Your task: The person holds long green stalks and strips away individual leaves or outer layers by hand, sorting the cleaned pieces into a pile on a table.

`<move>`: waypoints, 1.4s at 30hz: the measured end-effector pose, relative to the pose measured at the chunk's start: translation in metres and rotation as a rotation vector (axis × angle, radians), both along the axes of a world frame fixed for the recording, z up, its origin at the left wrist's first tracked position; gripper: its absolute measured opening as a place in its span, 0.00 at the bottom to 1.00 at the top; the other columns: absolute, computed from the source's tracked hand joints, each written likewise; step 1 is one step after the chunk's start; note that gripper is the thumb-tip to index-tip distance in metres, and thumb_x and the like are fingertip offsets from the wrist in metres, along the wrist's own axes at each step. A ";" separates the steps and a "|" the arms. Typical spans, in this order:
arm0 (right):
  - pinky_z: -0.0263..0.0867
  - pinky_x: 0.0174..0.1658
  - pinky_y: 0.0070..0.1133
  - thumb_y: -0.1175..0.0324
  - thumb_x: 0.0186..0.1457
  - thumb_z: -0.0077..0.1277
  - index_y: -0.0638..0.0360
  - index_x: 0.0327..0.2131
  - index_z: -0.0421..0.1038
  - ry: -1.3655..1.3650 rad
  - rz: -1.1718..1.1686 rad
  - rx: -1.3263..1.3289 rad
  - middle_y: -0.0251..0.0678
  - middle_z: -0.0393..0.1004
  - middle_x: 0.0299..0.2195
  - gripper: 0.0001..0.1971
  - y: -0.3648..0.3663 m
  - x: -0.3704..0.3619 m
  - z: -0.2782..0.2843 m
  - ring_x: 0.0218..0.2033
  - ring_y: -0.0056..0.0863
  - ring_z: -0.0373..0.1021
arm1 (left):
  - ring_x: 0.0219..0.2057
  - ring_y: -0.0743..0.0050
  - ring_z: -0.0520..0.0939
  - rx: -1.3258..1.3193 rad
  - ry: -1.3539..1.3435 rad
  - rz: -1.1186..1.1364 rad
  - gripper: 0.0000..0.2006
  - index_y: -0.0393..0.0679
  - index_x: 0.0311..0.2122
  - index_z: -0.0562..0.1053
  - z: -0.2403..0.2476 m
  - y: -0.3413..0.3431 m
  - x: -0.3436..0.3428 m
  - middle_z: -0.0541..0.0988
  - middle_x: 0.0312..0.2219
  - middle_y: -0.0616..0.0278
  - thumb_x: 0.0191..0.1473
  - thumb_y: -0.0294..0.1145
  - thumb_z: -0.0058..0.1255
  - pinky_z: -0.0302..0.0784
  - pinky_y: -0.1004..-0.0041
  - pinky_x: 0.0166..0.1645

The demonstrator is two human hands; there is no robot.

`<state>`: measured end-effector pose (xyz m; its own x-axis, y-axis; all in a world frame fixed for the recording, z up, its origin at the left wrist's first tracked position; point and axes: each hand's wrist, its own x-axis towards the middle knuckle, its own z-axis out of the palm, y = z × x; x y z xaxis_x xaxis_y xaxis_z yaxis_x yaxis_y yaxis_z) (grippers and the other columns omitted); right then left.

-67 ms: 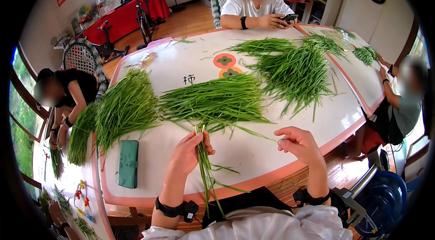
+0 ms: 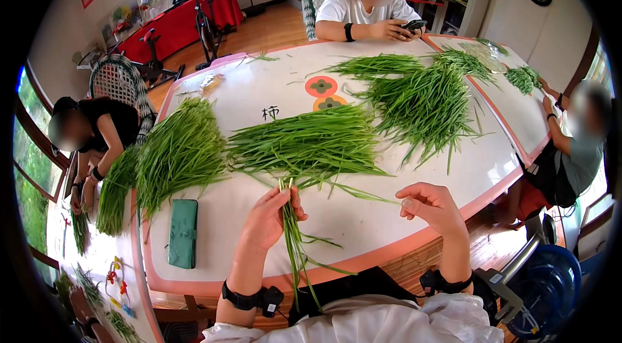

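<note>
My left hand [image 2: 267,217] is closed around a small bunch of garlic chives [image 2: 291,233], with the pale cut ends poking up above the fingers and the green leaves hanging toward the table's near edge. To its right, my right hand [image 2: 429,208] is raised with thumb and fingers bent together. They pinch the tip of a single chive leaf [image 2: 363,194], which stretches right from a wide pile of chives [image 2: 304,142] lying just beyond my hands. A paler heap of chives [image 2: 181,152] rests on the left, and another large heap [image 2: 424,100] is at the far right.
A green phone case [image 2: 183,234] lies on the white table [image 2: 240,239] left of my left arm. One person [image 2: 369,6] sits across with a phone; others work at the left [image 2: 97,129] and right [image 2: 576,136]. A blue basin [image 2: 547,285] stands at lower right.
My right hand has shifted slightly to the right, and the leaf tip at its fingers has moved along with it. My left hand and its bunch stay in place.
</note>
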<state>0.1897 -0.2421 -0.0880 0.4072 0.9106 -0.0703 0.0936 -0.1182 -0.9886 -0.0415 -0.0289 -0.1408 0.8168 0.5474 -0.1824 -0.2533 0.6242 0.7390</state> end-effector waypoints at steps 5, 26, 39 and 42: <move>0.67 0.32 0.15 0.72 0.51 0.52 0.70 0.35 0.71 0.254 0.099 0.127 0.37 0.74 0.26 0.10 -0.011 0.005 -0.006 0.28 0.20 0.70 | 0.27 0.70 0.75 -0.015 -0.009 -0.014 0.09 0.38 0.36 0.69 0.001 0.000 0.001 0.72 0.25 0.62 0.55 0.32 0.43 0.74 0.66 0.38; 0.66 0.31 0.19 0.70 0.48 0.52 0.60 0.38 0.69 -0.376 0.178 -0.014 0.35 0.75 0.26 0.12 0.023 -0.072 0.016 0.26 0.23 0.70 | 0.41 0.73 0.73 0.564 0.197 -0.220 0.11 0.34 0.41 0.68 0.018 -0.043 0.015 0.74 0.37 0.57 0.58 0.31 0.37 0.66 0.74 0.48; 0.63 0.26 0.16 0.69 0.48 0.53 0.60 0.41 0.67 -0.375 0.141 0.064 0.34 0.75 0.24 0.16 0.033 -0.074 0.004 0.21 0.19 0.66 | 0.28 0.82 0.70 0.356 0.188 -0.360 0.10 0.38 0.36 0.66 0.020 -0.070 0.003 0.68 0.24 0.69 0.59 0.34 0.37 0.68 0.80 0.37; 0.61 0.25 0.14 0.68 0.49 0.53 0.60 0.42 0.67 -0.277 0.144 0.072 0.31 0.73 0.23 0.16 0.033 -0.064 -0.002 0.21 0.16 0.65 | 0.27 0.82 0.69 0.335 0.227 -0.324 0.10 0.37 0.35 0.66 0.018 -0.073 -0.001 0.68 0.25 0.69 0.59 0.34 0.37 0.68 0.80 0.36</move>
<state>0.1259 -0.2087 -0.0904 0.2688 0.9588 0.0915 0.3706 -0.0153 -0.9287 -0.0424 -0.1018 -0.1225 0.9142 0.3314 -0.2331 0.1041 0.3639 0.9256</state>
